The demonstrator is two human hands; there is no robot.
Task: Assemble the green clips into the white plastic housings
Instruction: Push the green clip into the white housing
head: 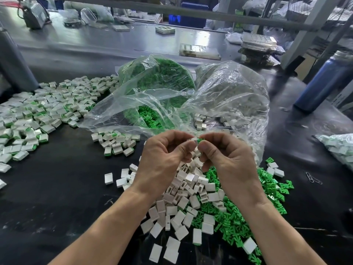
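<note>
My two bare forearms reaching forward from the lower edge, wrists slightly bent, my left hand (162,157) and right hand (225,159) raised side by side, fingers curled inward, fingertips meeting, thumbs nearly touching between them

Body in view: two forearms and two hands only. Left hand (162,159) bare: no glove, ring, or watch. Right hand (227,159) bare likewise. Both forearms uncovered from wrist to the near frame edge; no sleeve or cuff visible. Fingernails short, unpainted where visible.
</note>
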